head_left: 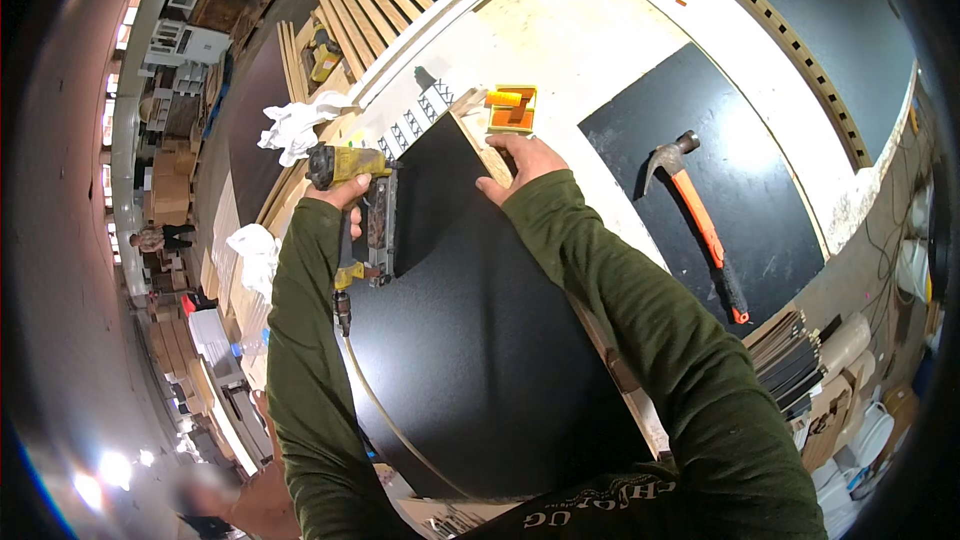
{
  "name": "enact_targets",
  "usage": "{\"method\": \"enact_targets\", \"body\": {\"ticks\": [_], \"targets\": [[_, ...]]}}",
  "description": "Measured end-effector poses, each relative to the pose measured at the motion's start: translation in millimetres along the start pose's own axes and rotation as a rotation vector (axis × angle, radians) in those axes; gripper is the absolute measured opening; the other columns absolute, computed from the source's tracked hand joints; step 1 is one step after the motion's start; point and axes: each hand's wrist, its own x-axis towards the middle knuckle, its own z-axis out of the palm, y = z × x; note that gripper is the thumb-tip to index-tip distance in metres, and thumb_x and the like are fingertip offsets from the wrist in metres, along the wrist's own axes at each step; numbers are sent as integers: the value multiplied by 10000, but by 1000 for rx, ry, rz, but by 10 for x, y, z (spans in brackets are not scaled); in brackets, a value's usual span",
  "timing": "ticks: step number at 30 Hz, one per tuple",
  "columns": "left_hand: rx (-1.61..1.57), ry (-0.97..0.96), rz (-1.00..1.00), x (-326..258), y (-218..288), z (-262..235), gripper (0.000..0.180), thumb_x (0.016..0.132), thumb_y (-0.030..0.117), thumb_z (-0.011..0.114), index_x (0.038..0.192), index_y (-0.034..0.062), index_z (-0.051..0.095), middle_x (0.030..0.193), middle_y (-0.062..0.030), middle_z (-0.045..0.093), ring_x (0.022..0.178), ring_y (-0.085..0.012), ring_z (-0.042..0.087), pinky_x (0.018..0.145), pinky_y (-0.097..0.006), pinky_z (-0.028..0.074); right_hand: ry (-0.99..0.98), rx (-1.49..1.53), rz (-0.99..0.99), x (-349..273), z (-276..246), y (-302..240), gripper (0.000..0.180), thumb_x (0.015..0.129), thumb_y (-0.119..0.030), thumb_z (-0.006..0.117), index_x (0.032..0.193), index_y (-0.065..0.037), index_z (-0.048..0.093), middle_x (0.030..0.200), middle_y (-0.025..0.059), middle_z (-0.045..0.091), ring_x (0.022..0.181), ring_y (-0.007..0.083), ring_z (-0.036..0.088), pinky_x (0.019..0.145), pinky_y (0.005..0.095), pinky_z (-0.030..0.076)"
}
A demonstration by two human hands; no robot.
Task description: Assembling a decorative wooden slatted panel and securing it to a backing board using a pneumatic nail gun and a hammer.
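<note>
I see a matt, finely textured black panel [470,340] edged in pale bare wood. The nail gun [355,210] shows dull metal and yellow plastic; the hammer [700,215] pairs steel with glossy orange grip.

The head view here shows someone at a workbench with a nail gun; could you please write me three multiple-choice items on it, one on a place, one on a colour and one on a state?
1. Where does the hammer lie?
A. On the dark sheet to the person's right
B. On the white cloth to the left
C. In the person's right hand

2. What colour is the hammer's handle?
A. Blue
B. Orange with a black grip end
C. Plain wood

3. What is the left hand doing?
A. Resting open on the bench
B. Holding the hammer
C. Gripping the yellow nail gun

Answers:
1. A, the hammer rests on the dark sheet, away from both hands.
2. B, the shaft is orange and ends in black.
3. C, the fingers wrap the tool's handle, while the right hand presses flat on the black panel.
</note>
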Motion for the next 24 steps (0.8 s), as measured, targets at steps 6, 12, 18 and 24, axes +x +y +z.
{"method": "enact_targets", "body": {"ticks": [6,12,18,24], "targets": [[-19,18,-41,-11,23,5,307,722,290,706,875,57,576,526,-13,482,390,-104,451,372,-242,403,11,6,-17,9,16,23,499,676,-273,698,1113,-82,551,968,133,605,921,282,565,850,361,437],[30,-11,-3,46,-15,-8,307,720,316,711,839,62,585,527,-12,488,398,-106,459,381,-240,404,-5,0,14,0,-26,-15,495,675,-272,698,1108,-80,553,965,135,606,914,287,568,846,361,439],[-38,7,108,9,9,25,339,719,357,706,844,61,595,537,-12,506,407,-109,476,391,-242,410,15,13,-12,-4,2,-8,484,678,-272,696,1101,-81,557,960,137,607,909,284,569,842,358,440],[-29,-7,120,75,93,102,351,713,368,706,843,61,596,532,-14,509,410,-115,481,399,-256,419,22,17,-29,3,18,15,487,677,-277,697,1101,-83,556,964,138,605,913,282,568,839,359,441]]}}
